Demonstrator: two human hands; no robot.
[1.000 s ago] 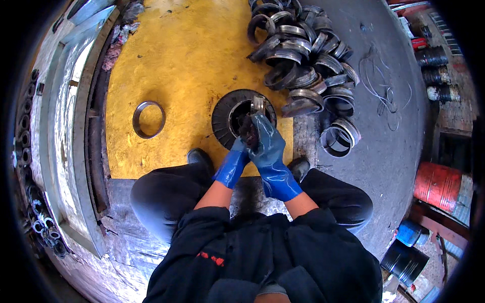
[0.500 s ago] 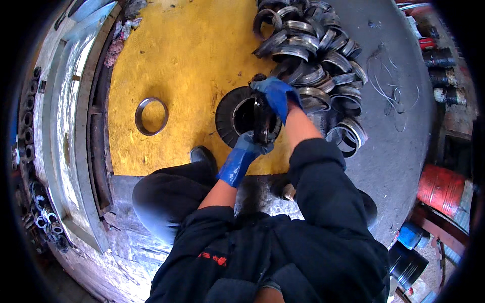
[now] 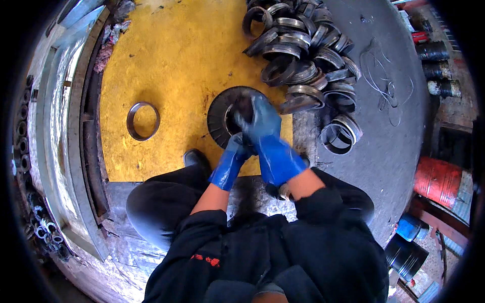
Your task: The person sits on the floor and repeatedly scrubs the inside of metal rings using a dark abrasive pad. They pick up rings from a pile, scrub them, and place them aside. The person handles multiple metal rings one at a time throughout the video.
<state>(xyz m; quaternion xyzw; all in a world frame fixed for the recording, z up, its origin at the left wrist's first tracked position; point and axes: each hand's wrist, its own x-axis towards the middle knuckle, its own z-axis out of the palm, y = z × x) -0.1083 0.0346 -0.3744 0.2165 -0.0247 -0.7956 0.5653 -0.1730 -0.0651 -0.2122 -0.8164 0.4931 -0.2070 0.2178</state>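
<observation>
A dark round disc with a ribbed rim and an open centre lies on the yellow floor plate just in front of my knees. Both hands wear blue gloves. My right hand lies over the disc's centre with its fingers curled; it is blurred, and whatever is under the palm is hidden. My left hand grips the disc's near rim, partly under my right wrist.
A loose metal ring lies flat on the yellow plate to the left. A pile of several metal rings fills the far right, with one ring apart on grey floor. A wire tangle and a red drum are at right.
My right hand, stretched toward the ring pile half a second ago, has come back onto the disc's centre. My left hand stays at the near rim.
</observation>
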